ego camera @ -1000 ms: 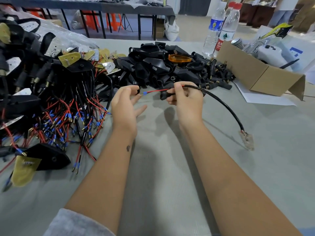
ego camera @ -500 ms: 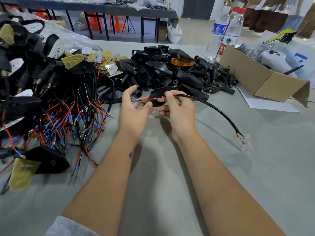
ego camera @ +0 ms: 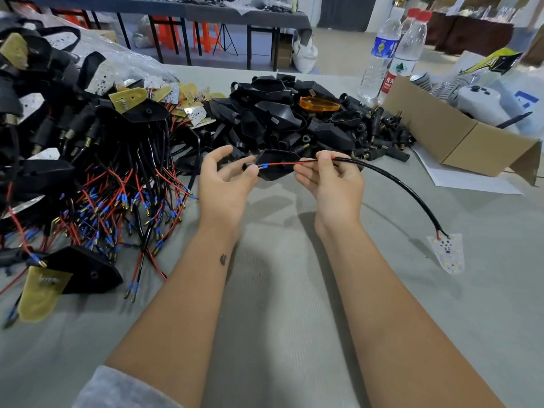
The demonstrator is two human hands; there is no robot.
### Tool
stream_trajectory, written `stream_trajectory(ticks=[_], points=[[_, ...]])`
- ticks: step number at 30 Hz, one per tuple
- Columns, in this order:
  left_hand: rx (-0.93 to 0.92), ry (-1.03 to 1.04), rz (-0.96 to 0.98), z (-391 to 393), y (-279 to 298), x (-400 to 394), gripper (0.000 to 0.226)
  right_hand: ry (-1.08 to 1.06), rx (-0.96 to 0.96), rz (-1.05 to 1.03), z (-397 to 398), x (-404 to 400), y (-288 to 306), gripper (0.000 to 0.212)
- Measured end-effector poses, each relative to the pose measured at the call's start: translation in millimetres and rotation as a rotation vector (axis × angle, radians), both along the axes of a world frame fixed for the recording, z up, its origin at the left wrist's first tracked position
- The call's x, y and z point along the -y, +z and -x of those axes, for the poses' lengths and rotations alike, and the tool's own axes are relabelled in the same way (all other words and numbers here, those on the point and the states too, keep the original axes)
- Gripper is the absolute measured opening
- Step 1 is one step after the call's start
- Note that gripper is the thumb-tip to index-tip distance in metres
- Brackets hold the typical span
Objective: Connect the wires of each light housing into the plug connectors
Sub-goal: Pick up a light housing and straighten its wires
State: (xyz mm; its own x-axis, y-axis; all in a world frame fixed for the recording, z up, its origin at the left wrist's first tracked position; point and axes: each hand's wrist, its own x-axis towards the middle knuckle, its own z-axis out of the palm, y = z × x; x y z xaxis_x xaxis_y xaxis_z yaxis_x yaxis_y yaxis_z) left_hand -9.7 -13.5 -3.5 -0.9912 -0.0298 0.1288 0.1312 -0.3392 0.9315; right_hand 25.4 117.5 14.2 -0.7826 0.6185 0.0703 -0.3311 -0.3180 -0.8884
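The person's left hand point(ego camera: 225, 184) held a small black plug point(ego camera: 249, 166) between thumb and fingertip, so that grip was pinched on the plug. The other fingers of that hand were spread and loose. The right hand point(ego camera: 331, 184) pinched a red wire point(ego camera: 290, 164) between thumb and finger, just where the wire came out of a black cable point(ego camera: 403, 187). The blue tip point(ego camera: 264, 165) of the red wire was right at the plug. I could not tell if it was in yet.

Both hands were up above the grey bench point(ego camera: 279, 304). The black cable curved down to the right and ended at a small white light board point(ego camera: 448, 253) lying on the bench.

Behind the hands was a pile of black housings point(ego camera: 282, 116) with one orange lens point(ego camera: 319, 103) on top. To the left lay a big heap of wired parts point(ego camera: 97, 184). A cardboard box point(ego camera: 459, 139) and two water bottles point(ego camera: 393, 54) stood at the far right.
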Motion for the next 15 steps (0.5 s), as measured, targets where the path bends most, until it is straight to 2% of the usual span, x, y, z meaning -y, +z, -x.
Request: stream_trajectory(ticks=[6, 10, 13, 14, 15], points=[[0.007, -0.011, 0.027, -2.2, 1.8, -2.7, 0.024, 0.187, 0.057, -0.098, -2.8, 10.3, 0.3, 0.012], [0.106, 0.016, -0.128, -4.9, 7.7, -4.1, 0.033, 0.211, 0.157, -0.252, -3.5, 11.8, -2.6, 0.013], [0.141, -0.05, -0.268, -6.2, 11.5, -4.1, 0.04, 0.172, 0.218, -0.387, -3.6, 11.8, -4.9, 0.035], [0.151, -0.085, -0.332, -6.6, 12.5, -4.9, 0.041, 0.18, 0.213, -0.403, -4.5, 12.3, -4.4, 0.035], [0.164, -0.117, -0.394, -6.9, 13.2, -5.8, 0.041, 0.196, 0.192, -0.411, -5.5, 12.3, -3.4, 0.027]])
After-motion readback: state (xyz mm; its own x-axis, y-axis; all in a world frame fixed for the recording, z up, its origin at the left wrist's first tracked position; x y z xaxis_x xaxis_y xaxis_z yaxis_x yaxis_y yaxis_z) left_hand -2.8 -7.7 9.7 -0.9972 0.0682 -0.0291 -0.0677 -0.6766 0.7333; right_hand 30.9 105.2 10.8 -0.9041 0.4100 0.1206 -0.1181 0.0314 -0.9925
